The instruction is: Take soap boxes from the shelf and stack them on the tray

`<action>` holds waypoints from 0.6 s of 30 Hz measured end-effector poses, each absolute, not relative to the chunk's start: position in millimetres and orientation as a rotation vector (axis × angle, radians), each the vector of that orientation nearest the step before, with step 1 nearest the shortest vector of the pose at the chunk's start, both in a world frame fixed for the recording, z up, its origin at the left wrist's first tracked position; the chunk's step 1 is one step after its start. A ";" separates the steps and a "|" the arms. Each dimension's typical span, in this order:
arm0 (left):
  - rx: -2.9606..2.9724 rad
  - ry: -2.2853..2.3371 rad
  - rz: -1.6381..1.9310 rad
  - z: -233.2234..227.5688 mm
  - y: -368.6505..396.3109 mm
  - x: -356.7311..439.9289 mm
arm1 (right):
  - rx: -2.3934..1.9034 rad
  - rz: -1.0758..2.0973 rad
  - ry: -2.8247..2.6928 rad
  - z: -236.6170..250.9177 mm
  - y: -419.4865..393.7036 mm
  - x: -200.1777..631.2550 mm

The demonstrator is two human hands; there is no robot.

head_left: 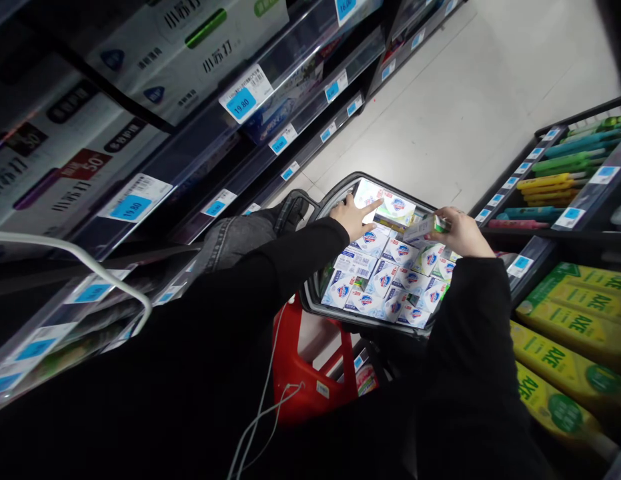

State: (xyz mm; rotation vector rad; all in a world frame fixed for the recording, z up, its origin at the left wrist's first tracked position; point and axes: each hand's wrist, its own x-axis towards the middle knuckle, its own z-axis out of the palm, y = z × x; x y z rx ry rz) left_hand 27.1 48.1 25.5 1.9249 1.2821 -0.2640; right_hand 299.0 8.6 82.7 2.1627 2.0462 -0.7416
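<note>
Right hand (460, 231) grips level soap box (424, 229).

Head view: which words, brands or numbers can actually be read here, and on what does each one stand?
"19.80": blue-and-white price tag on the clear upper shelf rail.
"16.00", partly cut off: blue price tag at the top edge.
"50", with Chinese characters: white shelf cartons at left.
Too small or blurred: shield logo on the small white-and-blue boxes in the grey bin, print on the yellow-green packs, remaining price tags.

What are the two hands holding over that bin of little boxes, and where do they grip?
The right hand holds one small soap box by its near end. The left hand holds nothing; its fingers lie flat on boxes in the grey bin.
</note>
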 end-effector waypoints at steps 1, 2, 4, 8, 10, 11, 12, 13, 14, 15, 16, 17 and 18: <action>1.950 1.299 -0.239 25.5 46.8 26.8 | 2.245 -0.721 2.059 92.5 -1.4 296.7; 1.973 1.315 -0.210 25.9 45.9 26.5 | 2.359 -0.721 2.060 101.8 -12.0 295.2; 1.994 1.323 -0.129 28.3 46.0 26.5 | 2.674 -0.783 2.028 116.4 -31.6 293.0; 1.769 1.126 0.253 36.6 56.1 30.1 | 3.278 -1.116 1.940 117.5 -48.5 273.5; 1.569 0.959 0.407 40.2 64.3 31.5 | 3.296 -1.322 1.925 105.5 -42.7 251.4; 1.468 0.883 0.452 41.5 68.2 31.3 | 3.246 -1.407 1.916 98.4 -37.5 239.0; 1.367 0.818 0.481 42.5 71.4 30.4 | 3.185 -1.475 1.907 91.7 -31.6 227.3; 1.268 0.765 0.499 43.3 73.9 29.0 | 3.125 -1.541 1.896 85.9 -25.8 217.5; 1.167 0.727 0.514 43.9 75.4 27.6 | 3.068 -1.606 1.884 81.5 -20.6 210.4; 1.056 0.701 0.526 44.0 76.1 26.4 | 3.010 -1.674 1.871 78.6 -16.3 206.6; 0.960 0.698 0.532 43.8 76.0 25.9 | 2.946 -1.745 1.854 76.9 -13.2 206.2; 0.890 0.720 0.530 43.0 75.5 26.3 | 2.880 -1.812 1.832 76.0 -11.4 209.0; 0.837 0.756 0.529 41.6 75.0 27.6 | 2.814 -1.867 1.807 75.3 -10.8 214.1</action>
